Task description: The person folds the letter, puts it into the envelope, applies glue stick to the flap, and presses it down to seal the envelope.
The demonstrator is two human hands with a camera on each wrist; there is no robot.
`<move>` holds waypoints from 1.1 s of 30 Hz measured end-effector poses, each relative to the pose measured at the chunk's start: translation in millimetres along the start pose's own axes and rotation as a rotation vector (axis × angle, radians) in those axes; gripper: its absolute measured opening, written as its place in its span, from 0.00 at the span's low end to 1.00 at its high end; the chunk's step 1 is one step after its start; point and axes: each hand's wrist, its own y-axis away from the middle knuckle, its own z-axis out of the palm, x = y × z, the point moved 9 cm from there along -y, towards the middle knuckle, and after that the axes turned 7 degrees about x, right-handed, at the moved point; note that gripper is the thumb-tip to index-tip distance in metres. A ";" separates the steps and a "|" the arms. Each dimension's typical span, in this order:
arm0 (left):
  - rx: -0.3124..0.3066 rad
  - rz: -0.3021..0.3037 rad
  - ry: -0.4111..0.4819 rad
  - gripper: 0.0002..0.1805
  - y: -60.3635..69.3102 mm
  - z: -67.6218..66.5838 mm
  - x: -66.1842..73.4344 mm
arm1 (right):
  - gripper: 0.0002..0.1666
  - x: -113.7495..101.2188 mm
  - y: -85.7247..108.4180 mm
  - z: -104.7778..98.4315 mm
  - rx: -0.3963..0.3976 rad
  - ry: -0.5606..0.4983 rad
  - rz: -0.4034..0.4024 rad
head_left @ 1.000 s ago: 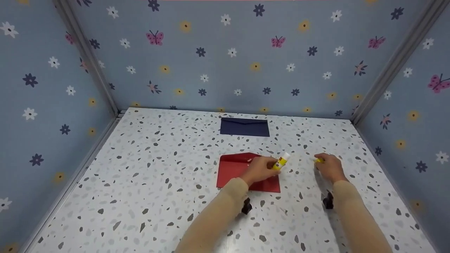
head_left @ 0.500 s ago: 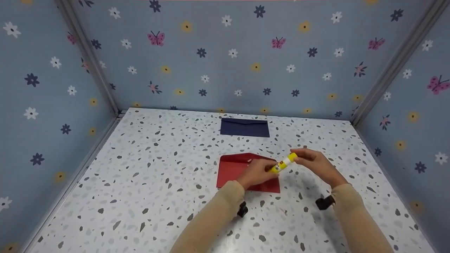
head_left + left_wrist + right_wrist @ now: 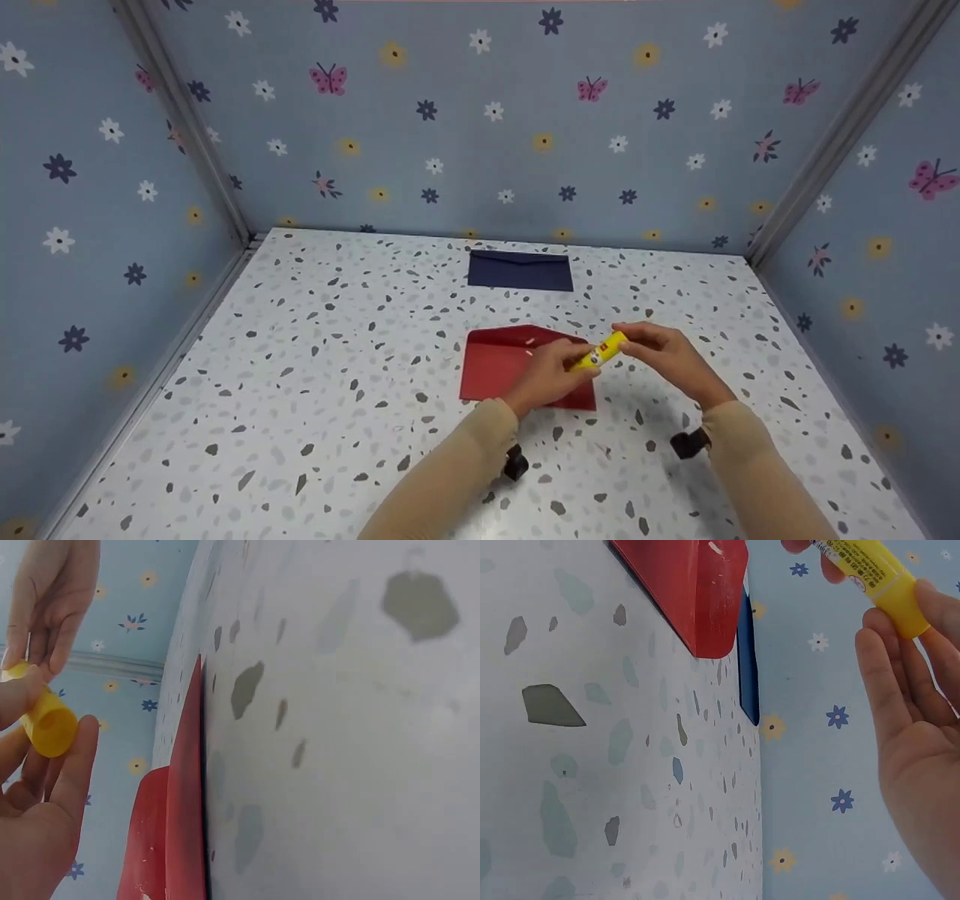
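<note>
A yellow glue stick is held at a tilt above the red envelope. My left hand grips its lower end, seen in the left wrist view as a round yellow base. At the upper end my right hand pinches the yellow cap between thumb and fingers. The cap sits on the tube, and no white part shows in the head view. The red envelope lies flap up under the left hand, which hides part of it. Small pale bits show on the flap.
Farther back on the speckled white table lies a dark blue envelope. Flower-patterned panels stand behind and at both sides. Each wrist carries a small black camera.
My right hand has come left with the yellow cap, which has gone onto the glue stick and covered its white part. The left hand has stayed nearly in place.
</note>
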 end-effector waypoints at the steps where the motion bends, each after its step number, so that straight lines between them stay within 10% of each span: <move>1: 0.010 0.014 -0.003 0.22 1.8 1.1 2.0 | 0.25 -0.9 2.3 -0.5 0.001 0.003 -0.008; 15: 0.081 0.100 -0.033 0.23 13.5 12.2 15.2 | 0.23 -3.2 17.9 -7.0 0.020 0.011 -0.070; 24: 0.139 0.120 0.008 0.24 -7.7 -3.9 36.1 | 0.33 -4.8 6.0 1.2 0.058 -0.071 0.025; 33: 0.091 -0.036 0.018 0.28 -9.7 -7.5 11.4 | 0.33 6.2 -7.9 23.7 0.023 0.005 0.042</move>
